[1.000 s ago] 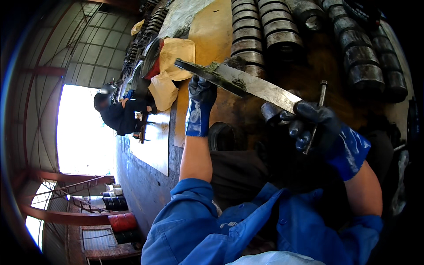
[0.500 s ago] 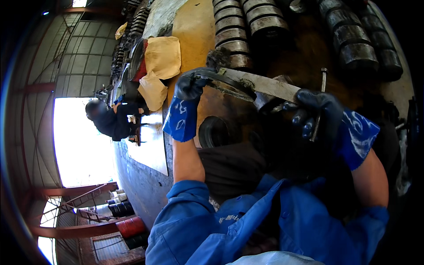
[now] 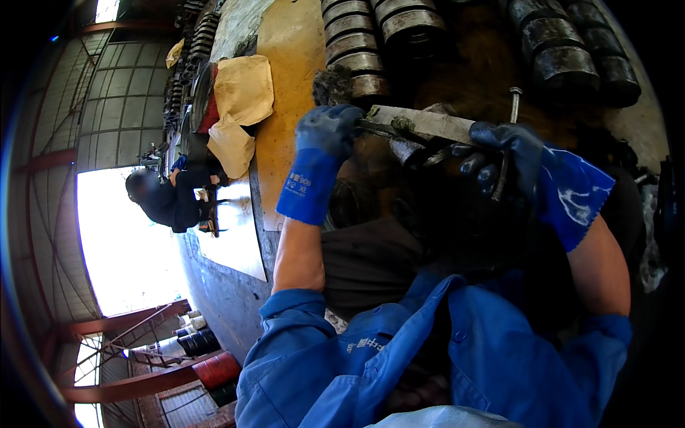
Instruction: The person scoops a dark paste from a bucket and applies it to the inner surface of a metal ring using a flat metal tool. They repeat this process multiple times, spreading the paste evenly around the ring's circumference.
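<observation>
Head view. Both hands wear blue rubber gloves, and the sleeves of a blue work jacket are pushed up the forearms.

The left hand (image 3: 330,135) is closed in a fist around the near end of a flat metal bar (image 3: 421,123). The bar is grey, smeared with grease, and lies roughly level between the two hands, just above a dark, oily part that cannot be made out.

The right hand (image 3: 510,160) is curled shut around a long bolt (image 3: 505,143), whose head stands clear above the glove. Its fingers also press against the far end of the bar, so both hands are in contact with it.

Behind the hands, rows of ribbed metal cylinders (image 3: 360,43) lie side by side on a rusty, dirt-covered surface (image 3: 289,78). A second group of similar cylinders (image 3: 571,60) lies to the upper right.

To the left, sheets of tan paper (image 3: 242,93) rest on the surface edge. Well beyond it, another person (image 3: 171,196) in dark clothing bends over work. Red and black drums (image 3: 207,357) stand on the floor below.
</observation>
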`<state>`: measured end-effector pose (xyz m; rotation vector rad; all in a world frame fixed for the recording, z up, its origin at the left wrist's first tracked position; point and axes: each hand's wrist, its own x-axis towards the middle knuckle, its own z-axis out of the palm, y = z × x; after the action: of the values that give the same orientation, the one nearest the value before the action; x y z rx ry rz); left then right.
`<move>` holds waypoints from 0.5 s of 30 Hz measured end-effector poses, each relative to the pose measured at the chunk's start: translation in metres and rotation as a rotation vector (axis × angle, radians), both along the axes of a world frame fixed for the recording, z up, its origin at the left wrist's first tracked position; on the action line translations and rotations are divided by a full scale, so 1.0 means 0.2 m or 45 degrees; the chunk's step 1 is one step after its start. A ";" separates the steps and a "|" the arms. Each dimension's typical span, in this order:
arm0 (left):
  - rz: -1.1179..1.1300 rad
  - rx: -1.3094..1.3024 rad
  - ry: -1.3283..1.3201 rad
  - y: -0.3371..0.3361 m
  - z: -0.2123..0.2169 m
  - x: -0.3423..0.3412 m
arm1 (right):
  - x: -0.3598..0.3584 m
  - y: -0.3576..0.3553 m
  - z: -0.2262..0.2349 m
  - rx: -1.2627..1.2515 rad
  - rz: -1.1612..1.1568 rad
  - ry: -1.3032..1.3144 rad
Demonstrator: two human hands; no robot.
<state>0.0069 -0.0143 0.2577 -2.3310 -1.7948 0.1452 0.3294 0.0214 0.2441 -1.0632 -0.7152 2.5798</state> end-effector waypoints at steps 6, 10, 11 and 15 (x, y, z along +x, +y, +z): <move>0.157 0.068 0.135 -0.02 -0.02 0.02 | -0.04 -0.01 0.03 0.099 -0.054 0.017; -0.042 0.418 -0.100 0.03 -0.02 -0.03 | 0.01 -0.02 0.14 0.225 -0.182 0.003; -0.098 0.454 -0.183 0.04 0.01 -0.04 | 0.03 -0.01 0.16 0.254 -0.213 0.018; -0.257 0.596 -0.424 0.03 0.14 -0.10 | 0.12 0.02 0.20 0.413 -0.420 0.017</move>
<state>-0.0131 -0.0075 0.2858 -2.2523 -1.4906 -0.6548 0.3526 0.0263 0.2849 -0.9654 -0.8402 2.1059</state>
